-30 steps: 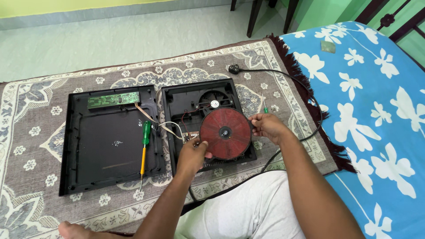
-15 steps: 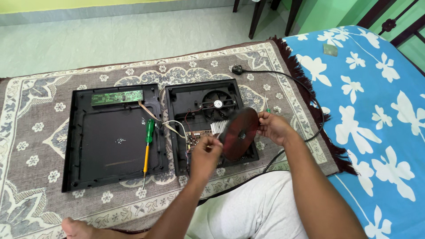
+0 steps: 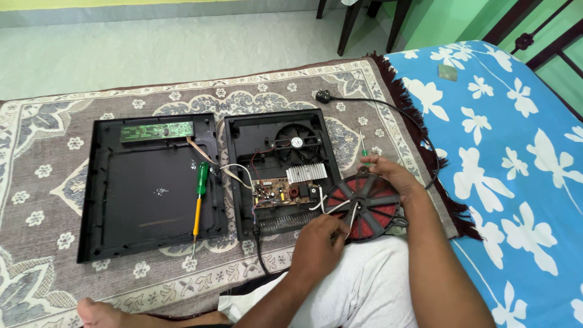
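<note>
An opened black induction cooker base [image 3: 240, 176] lies on the carpet, showing a fan [image 3: 296, 143], a finned heat sink [image 3: 306, 173] and a circuit board [image 3: 276, 191]. My right hand [image 3: 395, 176] holds the round red coil disc [image 3: 364, 206] by its far edge, flipped over to the right of the base. My left hand [image 3: 319, 243] pinches the white wires [image 3: 340, 209] at the disc's near side. The cooker's black top cover [image 3: 152, 188] lies to the left, with a green circuit strip [image 3: 156, 131] on it.
A green-handled screwdriver [image 3: 199, 197] rests on the cover's right edge. A small green screwdriver [image 3: 363, 146] lies on the patterned carpet [image 3: 48, 152]. The black power cord and plug [image 3: 322, 95] run to the right. A blue flowered mattress [image 3: 516, 152] lies on the right, chair legs [image 3: 349, 24] behind.
The coil disc was lifted off the base, tipped on edge, then turned over to the right. The circuit board and heat sink are now exposed. My left hand moved to the wires.
</note>
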